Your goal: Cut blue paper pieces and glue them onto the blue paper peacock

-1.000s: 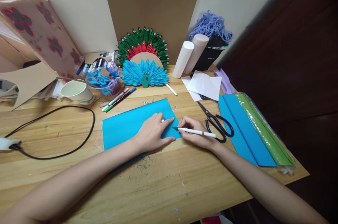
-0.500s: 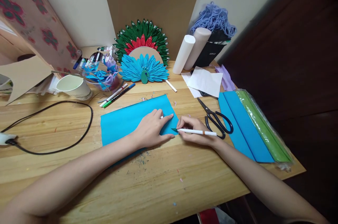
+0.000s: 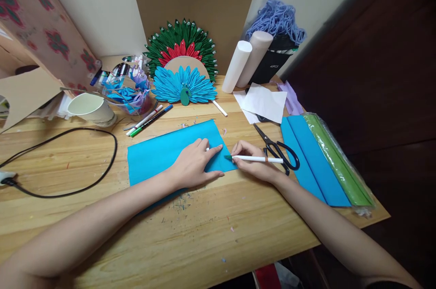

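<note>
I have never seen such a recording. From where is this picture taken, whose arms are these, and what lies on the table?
There is no machine here. A person wears a camera on the head, so this one picture looks forward and down along their own two arms. The left hand lies flat on a blue paper sheet on the wooden table. The right hand holds a white pen; its green tip rests near the sheet's right edge. Black scissors lie just to the right, then folded blue paper and green paper. At the back are a paper peacock fan, a paper cup and some markers.
</note>
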{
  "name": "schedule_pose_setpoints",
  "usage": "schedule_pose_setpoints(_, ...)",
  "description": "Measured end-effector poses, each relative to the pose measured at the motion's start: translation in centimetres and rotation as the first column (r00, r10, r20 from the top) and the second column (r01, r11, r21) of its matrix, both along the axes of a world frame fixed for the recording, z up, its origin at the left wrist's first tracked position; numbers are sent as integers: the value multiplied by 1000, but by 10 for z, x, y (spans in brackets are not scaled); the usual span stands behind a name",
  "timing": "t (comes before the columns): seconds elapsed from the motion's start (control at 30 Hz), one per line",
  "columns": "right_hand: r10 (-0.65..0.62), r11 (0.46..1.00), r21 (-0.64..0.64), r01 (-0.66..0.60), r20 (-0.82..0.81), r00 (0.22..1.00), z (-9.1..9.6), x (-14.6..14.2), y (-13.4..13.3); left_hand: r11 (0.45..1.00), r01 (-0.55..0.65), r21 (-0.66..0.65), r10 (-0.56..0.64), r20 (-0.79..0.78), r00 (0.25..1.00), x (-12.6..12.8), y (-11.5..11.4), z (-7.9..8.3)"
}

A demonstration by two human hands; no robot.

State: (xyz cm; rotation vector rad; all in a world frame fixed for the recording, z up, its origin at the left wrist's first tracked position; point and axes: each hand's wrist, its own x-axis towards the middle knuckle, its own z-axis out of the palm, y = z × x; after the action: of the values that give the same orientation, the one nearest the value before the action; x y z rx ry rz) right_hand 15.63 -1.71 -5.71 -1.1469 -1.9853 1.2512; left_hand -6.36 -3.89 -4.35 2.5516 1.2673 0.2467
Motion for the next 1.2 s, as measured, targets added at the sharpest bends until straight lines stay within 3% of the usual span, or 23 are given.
schedule_pose_setpoints(0.07, -45, 999, 19, 44, 36, 998, 0, -4, -1, 1000, 1, 6, -1, 3, 1000, 0, 0, -1)
schedule_pose_setpoints(0.43, -28, 995, 95, 13, 152, 988, 8, -8, -3, 1000, -2, 4, 2, -11, 1000, 0, -1, 0)
schedule_pose_setpoints(0.83, 54, 996, 68, -62, 117, 992, 3, 5, 1, 1000, 6, -6, -7, -12, 1000, 0, 0, 2)
schedule_pose_setpoints(1.1, 196, 980, 27, -197, 50, 979, 2, 9, 0, 1000, 10, -10, -10, 0, 1000, -1, 0, 0)
schedule_pose_setpoints(1.2, 176, 984, 3, -176, -3, 984, 0, 9, 0, 1000, 8, -11, -8, 6, 1000, -1, 0, 1)
